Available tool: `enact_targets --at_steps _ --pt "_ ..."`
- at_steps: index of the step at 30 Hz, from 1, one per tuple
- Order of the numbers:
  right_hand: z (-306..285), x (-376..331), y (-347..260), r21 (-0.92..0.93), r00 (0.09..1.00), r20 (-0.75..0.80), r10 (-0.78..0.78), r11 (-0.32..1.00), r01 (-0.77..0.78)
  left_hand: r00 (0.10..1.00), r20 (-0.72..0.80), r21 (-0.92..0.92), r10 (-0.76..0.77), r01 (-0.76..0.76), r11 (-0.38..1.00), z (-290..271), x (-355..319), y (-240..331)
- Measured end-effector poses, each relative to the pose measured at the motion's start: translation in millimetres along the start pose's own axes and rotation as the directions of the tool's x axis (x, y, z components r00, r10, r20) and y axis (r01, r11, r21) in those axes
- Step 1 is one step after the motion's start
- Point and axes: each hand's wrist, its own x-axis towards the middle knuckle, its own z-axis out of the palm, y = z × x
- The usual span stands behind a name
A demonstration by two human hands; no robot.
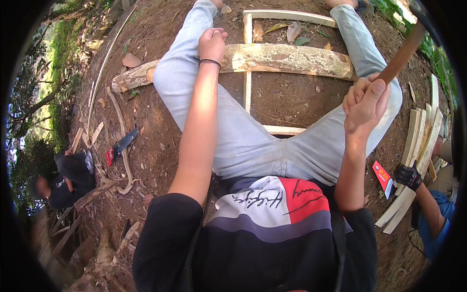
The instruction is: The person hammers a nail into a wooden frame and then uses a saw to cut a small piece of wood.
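Observation:
My left hand [212, 45] is closed, its fingers curled in above the left part of a peeled log [292, 59]. Whatever those fingers pinch, if anything, is too small to make out. On the right, my right hand [367, 102] grips the wooden handle of a hammer [404, 51], raised toward the upper right. Its dark head is partly lost at the picture's rim. The log lies crosswise between my spread legs. Pale wooden strips form a frame [247, 90] on the ground, and the log crosses over it.
A red-handled saw [122, 146] lies at left, near a seated person [75, 177]. At right, a co-worker's black-gloved hand [408, 177] touches a pile of wooden strips [418, 141], beside a red-and-white object [383, 177]. Dry leaves [293, 31] lie inside the frame.

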Motion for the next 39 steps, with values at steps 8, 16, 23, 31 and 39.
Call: enact_targets --at_steps 8,16,23,31,39 --pt "5.8 -36.1 65.3 -0.593 0.835 0.369 0.407 0.796 -0.126 0.997 -0.007 0.013 -0.078 0.078 0.997 -0.4 13.9 -7.9" --pt "-11.2 17.1 -27.4 0.072 0.963 -0.235 -0.129 0.986 0.150 0.998 0.010 0.010 -0.063 0.062 0.998 -0.2 11.4 -7.4" --pt "6.5 -23.5 37.6 -0.485 0.707 0.354 0.612 0.766 -0.421 0.999 0.013 -0.023 -0.042 0.042 0.999 -1.7 17.6 -24.3" --pt "-24.3 16.6 2.6 -0.362 0.994 -0.035 -0.105 0.928 0.085 0.997 0.071 0.006 -0.024 0.024 1.000 5.0 9.3 -7.9" --pt "15.9 -43.8 64.4 -0.772 0.708 0.398 0.583 0.630 -0.085 0.994 0.111 0.135 -0.001 -0.014 0.991 -0.7 18.4 -29.7"
